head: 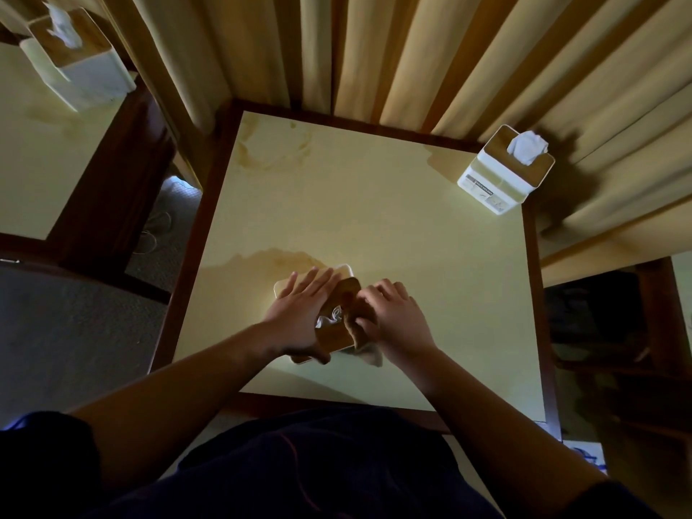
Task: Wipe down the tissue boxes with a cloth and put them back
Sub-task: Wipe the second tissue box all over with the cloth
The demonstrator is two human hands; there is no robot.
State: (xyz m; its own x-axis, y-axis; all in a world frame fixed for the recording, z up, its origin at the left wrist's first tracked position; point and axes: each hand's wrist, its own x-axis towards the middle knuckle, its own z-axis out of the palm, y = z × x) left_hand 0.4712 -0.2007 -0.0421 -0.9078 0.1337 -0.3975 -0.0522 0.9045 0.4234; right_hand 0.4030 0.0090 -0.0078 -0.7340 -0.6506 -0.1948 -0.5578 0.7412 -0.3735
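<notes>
The table (pixel 374 219) fills the middle of the view, a pale top in a dark wooden frame, with curtains (pixel 412 50) hanging along its 12 o'clock edge; a second table (pixel 33 162) stands off at 10 o'clock, bearing a far tissue box (pixel 90 74); a corner tissue box (pixel 501 174) sits at 2 o'clock on the main top, well apart from the hands. The box being wiped (pixel 337 333) stands near the 6 o'clock edge; the left hand (pixel 299 316) lies over its top and left side, fingers straight, thumb hooked round the near corner; the right hand (pixel 393 320) has its fingers curled on the cloth (pixel 355 309), pressing it to the lid. To wipe well, I judge, the left should steady the box firmly while the cloth sweeps clear of the protruding tissue (pixel 329 318); the sides likely need doing too.
</notes>
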